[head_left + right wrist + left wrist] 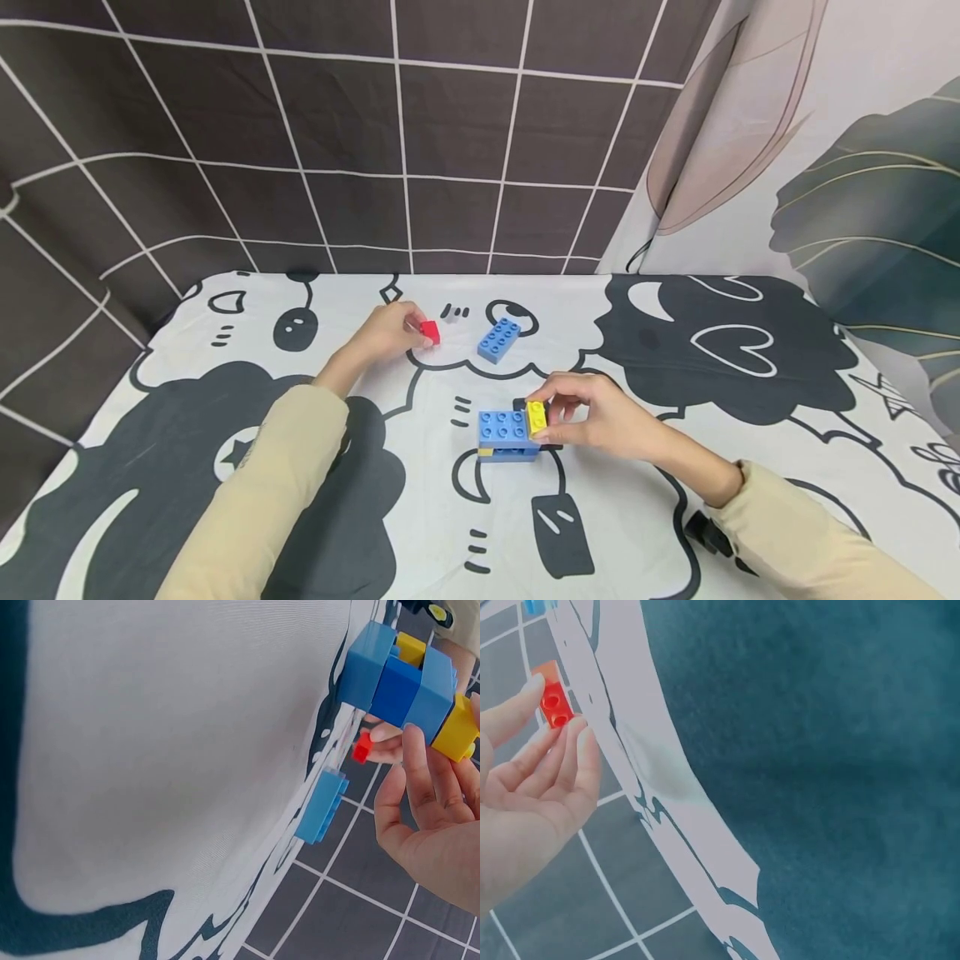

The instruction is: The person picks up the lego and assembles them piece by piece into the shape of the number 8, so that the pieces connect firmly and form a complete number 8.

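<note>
My left hand (387,331) pinches a small red brick (430,332) between thumb and fingers at the back of the table. Two studs of that red brick (553,705) face the left wrist camera. Nearer the front, my right hand (592,414) grips a yellow brick (536,419) at the right end of a stacked block structure (504,427). In the right wrist view, the yellow brick (455,731) touches the upper light blue brick (433,694). Below that are a darker blue brick (395,691), another yellow brick (411,649) and a light blue base brick (367,666).
A loose blue brick (498,339) lies on the table between the red brick and the structure, slightly behind it. The white cloth (435,500) with dark cartoon prints covers the table. A dark gridded cloth (337,125) hangs behind, and a leaf-patterned curtain (862,192) hangs at right.
</note>
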A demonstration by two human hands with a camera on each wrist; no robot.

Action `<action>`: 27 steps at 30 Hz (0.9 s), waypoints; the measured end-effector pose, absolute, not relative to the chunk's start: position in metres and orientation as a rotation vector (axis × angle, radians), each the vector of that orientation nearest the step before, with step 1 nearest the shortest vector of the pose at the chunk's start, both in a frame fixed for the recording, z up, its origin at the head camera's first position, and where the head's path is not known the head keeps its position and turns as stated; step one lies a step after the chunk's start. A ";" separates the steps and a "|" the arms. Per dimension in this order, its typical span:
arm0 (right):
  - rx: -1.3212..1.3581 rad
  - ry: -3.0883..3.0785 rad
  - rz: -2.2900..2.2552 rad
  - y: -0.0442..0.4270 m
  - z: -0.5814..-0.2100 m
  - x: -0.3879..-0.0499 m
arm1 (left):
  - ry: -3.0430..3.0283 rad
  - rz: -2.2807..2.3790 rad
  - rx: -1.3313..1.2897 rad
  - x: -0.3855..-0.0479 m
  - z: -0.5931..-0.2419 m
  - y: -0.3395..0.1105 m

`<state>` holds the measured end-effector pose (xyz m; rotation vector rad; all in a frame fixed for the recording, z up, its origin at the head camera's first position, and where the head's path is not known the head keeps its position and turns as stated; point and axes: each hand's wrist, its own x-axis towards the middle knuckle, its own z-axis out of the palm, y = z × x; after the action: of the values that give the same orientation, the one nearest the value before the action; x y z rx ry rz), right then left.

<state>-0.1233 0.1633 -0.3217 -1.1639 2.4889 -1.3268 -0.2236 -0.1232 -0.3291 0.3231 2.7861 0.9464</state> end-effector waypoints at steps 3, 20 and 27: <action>-1.164 2.486 -1.328 0.163 -0.321 -0.123 | 2.759 0.966 0.331 -0.219 -0.326 -0.122; -1.158 2.490 -1.300 0.165 -0.320 -0.124 | 2.749 0.948 0.505 -0.189 -0.314 -0.112; -1.157 2.481 -1.304 0.164 -0.320 -0.124 | 2.726 0.938 0.627 -0.173 -0.309 -0.106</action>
<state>-0.1239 0.1636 -0.3202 -1.1566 2.4807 -1.3042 -0.1732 -0.1057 -0.3095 0.6270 2.7265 0.9379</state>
